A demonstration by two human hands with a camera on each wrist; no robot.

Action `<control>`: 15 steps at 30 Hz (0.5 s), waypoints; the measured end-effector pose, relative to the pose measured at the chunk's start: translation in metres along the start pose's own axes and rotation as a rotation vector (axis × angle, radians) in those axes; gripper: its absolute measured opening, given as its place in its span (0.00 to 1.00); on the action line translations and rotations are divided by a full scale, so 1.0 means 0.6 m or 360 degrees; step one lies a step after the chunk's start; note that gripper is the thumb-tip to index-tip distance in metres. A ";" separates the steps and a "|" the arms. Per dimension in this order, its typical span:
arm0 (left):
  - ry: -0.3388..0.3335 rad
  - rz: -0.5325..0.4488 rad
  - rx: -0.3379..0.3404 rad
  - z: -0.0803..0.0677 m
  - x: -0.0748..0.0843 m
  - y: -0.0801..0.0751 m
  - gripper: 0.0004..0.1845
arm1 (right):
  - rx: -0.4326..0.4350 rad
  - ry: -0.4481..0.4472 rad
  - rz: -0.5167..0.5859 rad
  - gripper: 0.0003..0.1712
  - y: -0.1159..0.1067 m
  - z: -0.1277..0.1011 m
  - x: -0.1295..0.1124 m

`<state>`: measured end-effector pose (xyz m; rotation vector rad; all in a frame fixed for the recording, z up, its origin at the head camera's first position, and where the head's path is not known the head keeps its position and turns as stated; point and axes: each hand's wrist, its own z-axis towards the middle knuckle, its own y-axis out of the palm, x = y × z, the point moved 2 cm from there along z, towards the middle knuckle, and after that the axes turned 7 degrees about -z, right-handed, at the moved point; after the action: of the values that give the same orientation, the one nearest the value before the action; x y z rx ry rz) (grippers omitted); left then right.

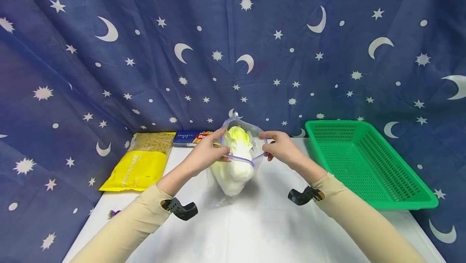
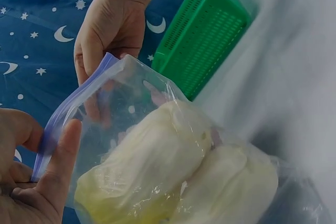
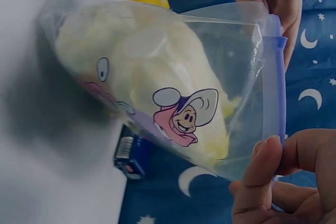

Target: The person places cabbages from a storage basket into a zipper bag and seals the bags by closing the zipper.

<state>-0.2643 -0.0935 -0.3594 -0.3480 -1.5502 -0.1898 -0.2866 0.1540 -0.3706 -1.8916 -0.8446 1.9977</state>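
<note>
A clear zip bag [image 1: 236, 174] with a purple zip strip [image 1: 240, 159] stands on the white table [image 1: 255, 222], holding a pale yellow-white cabbage [image 1: 236, 141]. My left hand [image 1: 214, 145] pinches the strip's left end, thumb [image 2: 63, 150] on the strip [image 2: 73, 114]. At the right end my right hand [image 1: 271, 145] pinches the same strip, fingers [image 3: 268, 171] curled at its corner [image 3: 274, 77]. The head view has the bag's mouth gaping between my hands. A cartoon print [image 3: 184, 114] marks the bag's side. The cabbage [image 2: 173, 171] fills most of the bag.
A green plastic basket [image 1: 364, 162] stands at the right of the table. A yellow pasta bag [image 1: 140, 162] lies at the left, with a blue spaghetti box [image 1: 191, 137] behind it. A blue star-and-moon cloth [image 1: 233, 52] hangs all around.
</note>
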 end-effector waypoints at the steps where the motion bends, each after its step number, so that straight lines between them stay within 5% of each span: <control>1: 0.0004 -0.0001 -0.0005 0.000 0.003 0.000 0.42 | -0.0010 -0.0005 -0.0010 0.32 -0.004 0.000 -0.005; 15: -0.0002 0.0036 -0.0041 0.002 0.030 -0.001 0.42 | -0.0059 0.0023 -0.0268 0.32 -0.041 -0.006 -0.054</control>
<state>-0.2654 -0.0919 -0.3413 -0.3860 -1.5452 -0.1921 -0.2845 0.1563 -0.3297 -1.7871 -1.0076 1.8785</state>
